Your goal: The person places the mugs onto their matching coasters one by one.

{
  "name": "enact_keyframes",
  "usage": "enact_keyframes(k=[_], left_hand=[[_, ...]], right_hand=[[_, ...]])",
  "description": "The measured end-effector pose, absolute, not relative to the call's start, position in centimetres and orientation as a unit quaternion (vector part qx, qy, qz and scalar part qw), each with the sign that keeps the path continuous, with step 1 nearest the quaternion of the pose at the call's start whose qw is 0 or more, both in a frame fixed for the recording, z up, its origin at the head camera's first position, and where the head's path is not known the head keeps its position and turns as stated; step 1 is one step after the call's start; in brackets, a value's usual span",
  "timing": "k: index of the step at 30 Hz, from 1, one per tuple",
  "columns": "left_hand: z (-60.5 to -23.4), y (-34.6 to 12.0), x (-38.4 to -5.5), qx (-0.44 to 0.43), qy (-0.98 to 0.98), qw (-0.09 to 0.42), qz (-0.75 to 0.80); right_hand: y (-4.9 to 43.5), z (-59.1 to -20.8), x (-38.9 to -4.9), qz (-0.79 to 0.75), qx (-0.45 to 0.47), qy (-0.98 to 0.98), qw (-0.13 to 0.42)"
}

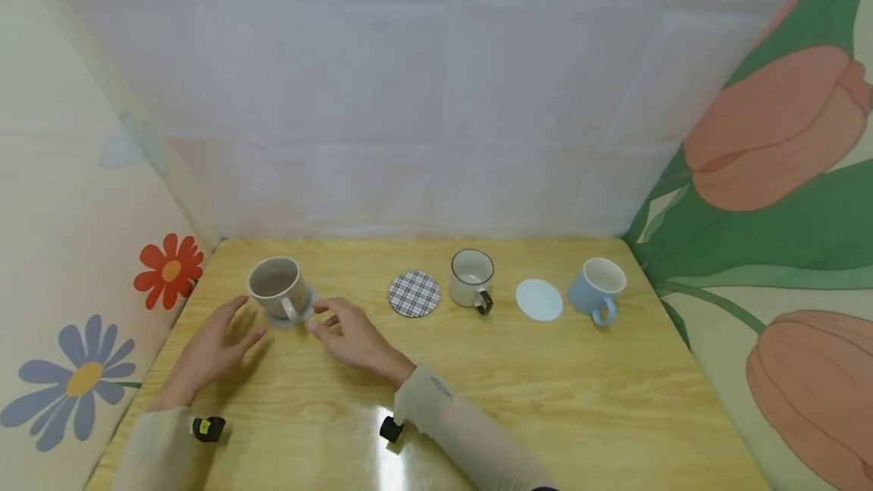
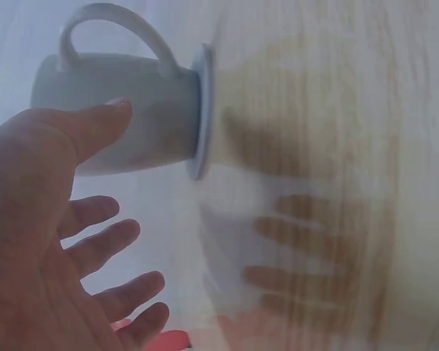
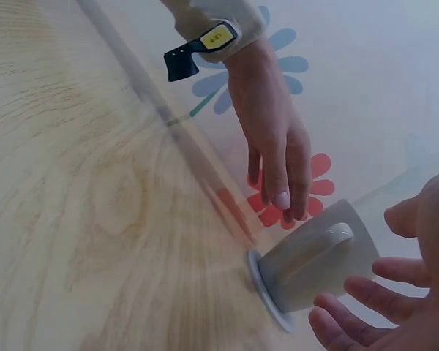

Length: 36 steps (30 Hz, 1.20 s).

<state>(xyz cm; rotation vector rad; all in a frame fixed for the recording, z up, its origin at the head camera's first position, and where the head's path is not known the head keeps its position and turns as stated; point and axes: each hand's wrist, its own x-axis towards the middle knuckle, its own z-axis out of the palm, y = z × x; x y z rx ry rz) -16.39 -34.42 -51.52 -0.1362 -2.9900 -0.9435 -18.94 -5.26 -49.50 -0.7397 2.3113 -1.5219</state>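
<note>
The left hand's fingers (image 2: 140,292) are spread apart with the thumb held wide; those of the right hand (image 1: 355,336) bend loosely, parted, gripping nothing. Between the left hand (image 1: 208,351) and the right stands the gray mug (image 1: 278,295), upright on a gray coaster (image 2: 205,110) at the left of the table (image 1: 518,392). The right fingertips are close to the coaster's edge; whether they touch it, I cannot tell.

The mug looks like glazed ceramic: likely stiff, fairly heavy, smooth enough to slip and breakable if knocked. Its handle, turned toward the person, seems the surest hold, with a palm steadying the wall. The coaster is thin and could slide along with the mug.

Farther right come a plaid coaster (image 1: 414,294), a white mug (image 1: 468,290) with a dark rim, a pale coaster (image 1: 539,300) and a blue mug (image 1: 588,292).
</note>
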Motion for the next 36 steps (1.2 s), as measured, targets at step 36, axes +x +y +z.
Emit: enact_keyframes(k=[36], left_hand=[[-47.3,-28.9,-13.3,-0.078,-0.948,0.193,-0.24]], right_hand=[[1.2,-47.9,-16.9,-0.555,-0.291,0.779,0.027]])
